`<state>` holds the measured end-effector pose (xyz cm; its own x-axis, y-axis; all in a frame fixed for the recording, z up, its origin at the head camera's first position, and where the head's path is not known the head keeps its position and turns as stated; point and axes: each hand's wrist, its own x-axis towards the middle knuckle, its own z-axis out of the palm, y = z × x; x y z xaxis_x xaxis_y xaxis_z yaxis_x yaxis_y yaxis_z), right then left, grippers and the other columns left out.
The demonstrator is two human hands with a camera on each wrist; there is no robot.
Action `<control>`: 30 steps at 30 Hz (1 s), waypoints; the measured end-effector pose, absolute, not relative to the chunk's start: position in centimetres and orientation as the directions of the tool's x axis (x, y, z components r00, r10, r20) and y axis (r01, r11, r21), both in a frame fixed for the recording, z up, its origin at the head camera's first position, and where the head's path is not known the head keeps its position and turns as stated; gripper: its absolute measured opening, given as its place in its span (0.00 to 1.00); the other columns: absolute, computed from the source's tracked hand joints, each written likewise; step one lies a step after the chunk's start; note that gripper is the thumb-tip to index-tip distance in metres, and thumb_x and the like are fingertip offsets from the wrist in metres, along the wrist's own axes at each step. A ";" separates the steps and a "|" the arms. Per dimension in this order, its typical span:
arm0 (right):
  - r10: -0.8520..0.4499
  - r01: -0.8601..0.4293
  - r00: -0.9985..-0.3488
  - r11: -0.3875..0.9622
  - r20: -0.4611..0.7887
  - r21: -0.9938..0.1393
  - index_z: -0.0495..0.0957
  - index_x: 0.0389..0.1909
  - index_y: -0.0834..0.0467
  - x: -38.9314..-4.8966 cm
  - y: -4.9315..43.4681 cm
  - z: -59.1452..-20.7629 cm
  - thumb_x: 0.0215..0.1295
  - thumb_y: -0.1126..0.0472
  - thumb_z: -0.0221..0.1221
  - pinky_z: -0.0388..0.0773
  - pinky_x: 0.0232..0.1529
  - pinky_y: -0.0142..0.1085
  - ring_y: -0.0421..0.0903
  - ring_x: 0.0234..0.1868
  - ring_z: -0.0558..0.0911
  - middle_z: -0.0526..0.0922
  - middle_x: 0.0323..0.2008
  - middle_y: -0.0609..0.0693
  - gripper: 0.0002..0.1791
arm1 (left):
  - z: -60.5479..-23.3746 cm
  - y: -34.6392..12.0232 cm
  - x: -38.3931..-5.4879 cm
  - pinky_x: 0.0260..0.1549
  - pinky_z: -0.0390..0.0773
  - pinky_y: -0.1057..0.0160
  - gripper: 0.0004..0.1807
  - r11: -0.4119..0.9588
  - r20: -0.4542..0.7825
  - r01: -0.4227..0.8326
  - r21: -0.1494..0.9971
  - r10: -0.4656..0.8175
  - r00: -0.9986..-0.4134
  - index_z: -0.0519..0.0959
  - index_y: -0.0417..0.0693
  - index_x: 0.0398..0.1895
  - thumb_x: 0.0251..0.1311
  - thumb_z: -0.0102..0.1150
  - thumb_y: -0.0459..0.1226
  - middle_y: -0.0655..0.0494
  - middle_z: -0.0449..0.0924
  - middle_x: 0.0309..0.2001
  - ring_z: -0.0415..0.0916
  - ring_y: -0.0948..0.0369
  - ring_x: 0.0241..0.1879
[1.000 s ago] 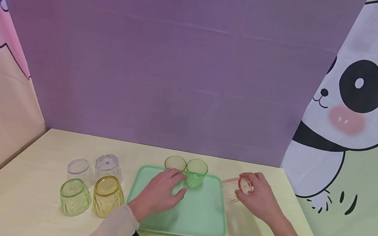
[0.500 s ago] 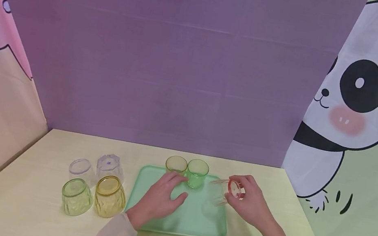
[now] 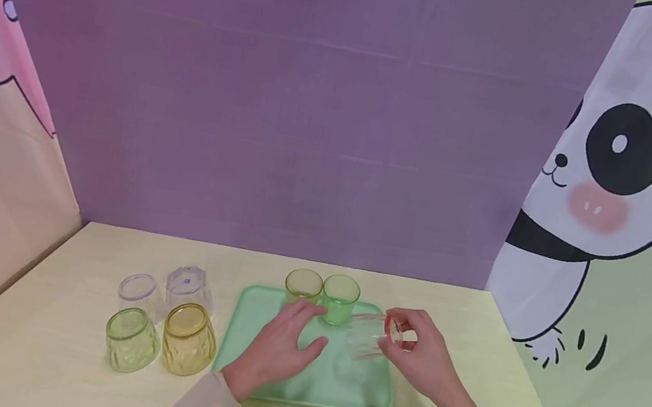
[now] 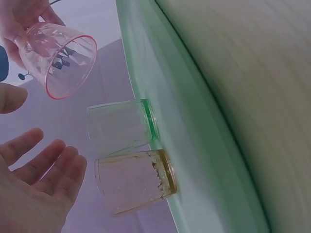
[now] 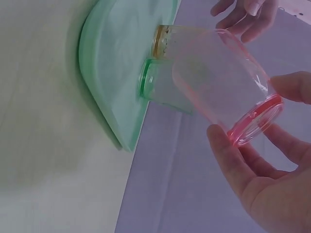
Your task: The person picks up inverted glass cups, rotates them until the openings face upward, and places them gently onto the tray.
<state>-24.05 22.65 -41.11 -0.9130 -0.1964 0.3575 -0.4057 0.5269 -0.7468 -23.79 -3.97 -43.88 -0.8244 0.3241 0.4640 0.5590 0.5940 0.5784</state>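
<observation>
My right hand (image 3: 421, 355) grips a clear pinkish-red glass (image 5: 228, 82) by its base, with the fingers and thumb around the thick red bottom. The glass lies tilted on its side in the air over the right part of the green tray (image 3: 328, 392), its mouth turned toward my left hand. My left hand (image 3: 277, 350) hovers over the tray with relaxed fingers and holds nothing. Just beyond its fingertips, an amber glass (image 4: 133, 179) and a green glass (image 4: 119, 124) stand upright side by side at the back of the tray.
To the left of the tray, several glasses stand upside down on the pale table (image 3: 56, 331): a green glass (image 3: 131, 341), a yellow glass (image 3: 188, 340), a clear glass (image 3: 140, 293) and a purplish glass (image 3: 189, 288). A purple wall (image 3: 313, 123) rises behind the table.
My right hand has carried the pinkish-red glass leftward from beside the tray to over it. My left hand has barely moved; its thumb has spread slightly. The standing glasses stay put.
</observation>
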 end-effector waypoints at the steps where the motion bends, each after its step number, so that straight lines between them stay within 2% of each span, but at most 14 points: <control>1: -0.191 -0.398 -0.917 0.517 0.350 -0.758 0.79 0.55 0.63 -24.0 22.5 -41.3 0.58 0.69 0.69 0.84 0.41 0.33 0.53 0.46 0.79 0.77 0.44 0.54 0.23 | -44.0 -4.0 -23.7 0.58 0.74 0.44 0.24 0.593 0.460 0.555 0.583 0.322 -0.828 0.77 0.44 0.62 0.65 0.62 0.42 0.51 0.75 0.60 0.69 0.49 0.65; 6: -0.183 -0.387 -0.922 0.448 0.341 -0.806 0.79 0.55 0.63 -23.7 21.9 -42.0 0.57 0.69 0.70 0.84 0.41 0.33 0.52 0.46 0.80 0.78 0.45 0.52 0.23 | -44.6 -3.9 -23.6 0.60 0.72 0.42 0.25 0.581 0.439 0.541 0.609 0.322 -0.839 0.76 0.45 0.64 0.66 0.61 0.44 0.50 0.74 0.63 0.68 0.49 0.67; 11: -0.183 -0.397 -0.918 0.392 0.352 -0.830 0.80 0.56 0.61 -23.8 21.4 -42.2 0.59 0.66 0.71 0.84 0.43 0.33 0.53 0.48 0.80 0.79 0.47 0.52 0.23 | -44.5 -3.7 -23.9 0.60 0.73 0.45 0.26 0.575 0.447 0.551 0.606 0.327 -0.833 0.75 0.46 0.65 0.67 0.61 0.46 0.54 0.74 0.62 0.70 0.53 0.64; 16: -0.162 -0.345 -0.938 0.367 0.305 -0.864 0.80 0.57 0.59 -23.9 21.1 -42.1 0.61 0.63 0.71 0.83 0.47 0.34 0.52 0.50 0.79 0.80 0.49 0.52 0.23 | -44.4 -3.6 -24.1 0.60 0.73 0.46 0.28 0.558 0.444 0.557 0.615 0.338 -0.830 0.74 0.48 0.67 0.66 0.62 0.47 0.54 0.73 0.63 0.70 0.54 0.64; 24: -0.181 -0.246 -0.962 0.245 0.205 -0.938 0.77 0.58 0.64 -24.3 20.3 -42.7 0.63 0.63 0.68 0.82 0.49 0.35 0.50 0.52 0.81 0.80 0.52 0.63 0.24 | -44.8 -3.8 -24.5 0.55 0.77 0.50 0.33 0.446 0.436 0.573 0.688 0.377 -0.817 0.70 0.43 0.70 0.64 0.65 0.45 0.51 0.72 0.62 0.72 0.52 0.58; 30: -0.185 -0.130 -0.976 0.092 0.112 -0.987 0.74 0.61 0.69 -24.4 20.1 -43.0 0.65 0.65 0.65 0.84 0.46 0.38 0.48 0.50 0.82 0.76 0.55 0.66 0.25 | -44.7 -4.0 -24.5 0.58 0.75 0.50 0.38 0.428 0.406 0.557 0.712 0.396 -0.823 0.66 0.49 0.73 0.63 0.66 0.49 0.50 0.71 0.64 0.70 0.53 0.61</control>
<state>-24.41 20.10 -42.98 -0.9764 -0.1846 0.1117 -0.1304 0.0921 -0.9872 -24.47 -3.95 -44.71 -0.8234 0.3965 0.4060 0.5571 0.4279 0.7117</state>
